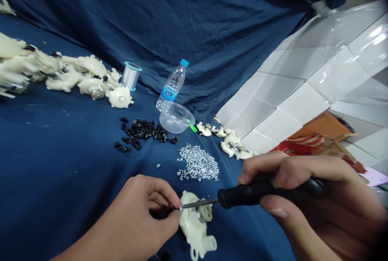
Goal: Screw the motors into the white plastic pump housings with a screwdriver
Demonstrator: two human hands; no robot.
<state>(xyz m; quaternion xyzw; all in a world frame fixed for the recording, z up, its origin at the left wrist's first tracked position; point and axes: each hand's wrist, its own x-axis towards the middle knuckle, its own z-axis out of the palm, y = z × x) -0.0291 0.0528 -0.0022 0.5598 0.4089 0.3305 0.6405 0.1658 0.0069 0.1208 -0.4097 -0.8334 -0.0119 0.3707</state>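
Note:
My right hand (303,196) is closed around the black handle of a screwdriver (242,195), whose shaft points left. The driver's tip meets a small silver screw (181,208) that my left hand (145,212) pinches between thumb and forefinger. Just behind the screw and under the shaft, a cream plastic housing (194,226) with a short pipe stub lies on the blue cloth. Whether the screw touches the housing I cannot tell. Beyond my hands is a heap of silver screws (198,164), with one loose screw (158,166) to its left.
Small black parts (142,131) lie scattered beside a clear plastic bowl (176,119) and a water bottle (172,85). A spool of clear line (131,75) stands near piled cream housings (63,73). More cream pieces (233,145) sit by the white tiled wall (266,103).

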